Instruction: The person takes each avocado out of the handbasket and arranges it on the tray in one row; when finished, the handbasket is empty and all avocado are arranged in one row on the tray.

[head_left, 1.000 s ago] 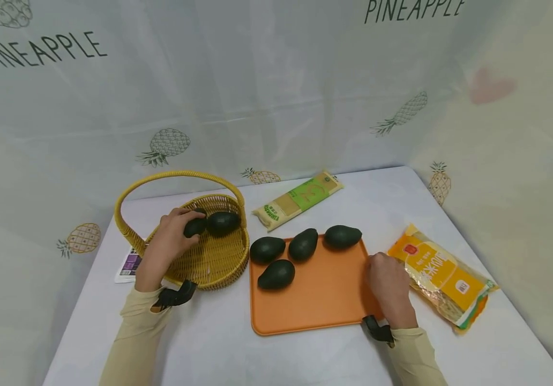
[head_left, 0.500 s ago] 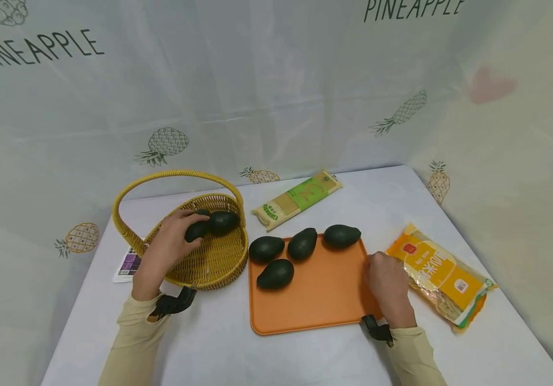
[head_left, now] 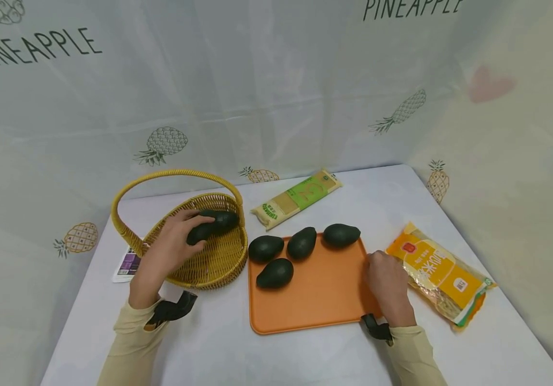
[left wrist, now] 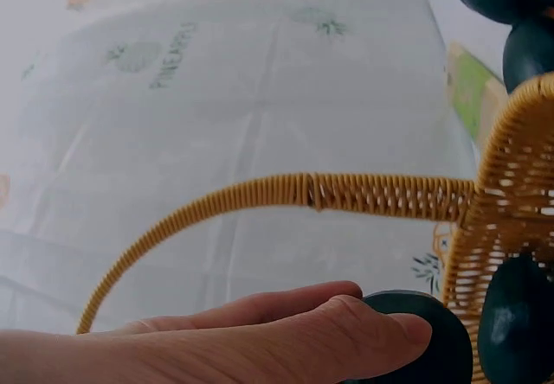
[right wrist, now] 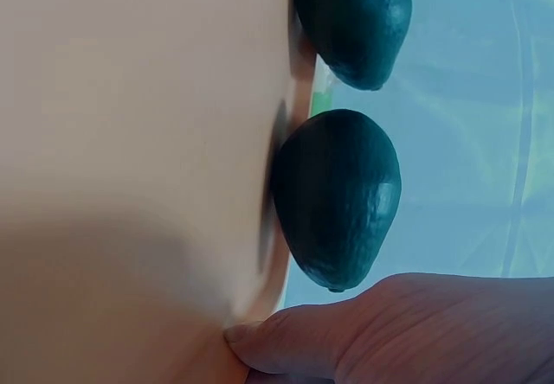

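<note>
Holds dark-green pear-shaped avocado (head_left: pixel 199 234) in left hand (head_left: pixel 169 241), likely firm, slick, best cupped mid-belly, and grips orange rectangular tray (head_left: pixel 324 300) with right hand (head_left: pixel 388 284).

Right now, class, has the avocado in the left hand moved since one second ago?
Yes. Judged against the basket, the held avocado has shifted slightly rightward in the head view.

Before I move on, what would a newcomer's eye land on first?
Probably the orange tray at the middle of the table, with four dark avocados at its left and far edges. Next, the tall-handled yellow basket to its left, where the left hand grips another avocado. The right hand holds the tray's right edge.
</note>
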`<move>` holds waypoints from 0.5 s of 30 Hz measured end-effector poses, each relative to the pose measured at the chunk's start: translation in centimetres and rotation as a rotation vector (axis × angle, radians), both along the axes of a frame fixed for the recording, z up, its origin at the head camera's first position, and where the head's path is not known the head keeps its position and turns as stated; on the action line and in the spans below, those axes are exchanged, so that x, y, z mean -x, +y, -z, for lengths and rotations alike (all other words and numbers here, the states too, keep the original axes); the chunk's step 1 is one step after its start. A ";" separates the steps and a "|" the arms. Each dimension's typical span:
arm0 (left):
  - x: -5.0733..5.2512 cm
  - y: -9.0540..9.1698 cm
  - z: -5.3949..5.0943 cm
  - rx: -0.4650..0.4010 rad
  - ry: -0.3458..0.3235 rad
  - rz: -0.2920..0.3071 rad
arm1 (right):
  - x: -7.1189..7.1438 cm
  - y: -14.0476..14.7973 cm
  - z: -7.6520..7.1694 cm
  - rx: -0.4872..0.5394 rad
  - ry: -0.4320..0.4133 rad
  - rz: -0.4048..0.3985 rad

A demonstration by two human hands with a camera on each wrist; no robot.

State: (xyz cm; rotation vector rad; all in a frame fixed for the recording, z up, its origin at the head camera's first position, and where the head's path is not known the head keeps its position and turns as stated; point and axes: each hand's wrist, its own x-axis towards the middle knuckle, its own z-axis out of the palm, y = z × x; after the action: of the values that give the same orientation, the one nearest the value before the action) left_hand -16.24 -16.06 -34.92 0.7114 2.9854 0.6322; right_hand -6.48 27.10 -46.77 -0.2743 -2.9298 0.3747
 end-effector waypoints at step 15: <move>-1.5 0.9 -0.3 -0.017 0.039 0.043 | 0.0 0.1 0.1 -0.006 0.010 -0.004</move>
State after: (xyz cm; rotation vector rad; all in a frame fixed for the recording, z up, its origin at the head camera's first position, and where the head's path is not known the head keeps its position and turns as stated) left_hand -14.79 -15.13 -34.57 0.7955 2.9944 0.6497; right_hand -6.52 27.18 -46.90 -0.2659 -2.9218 0.3672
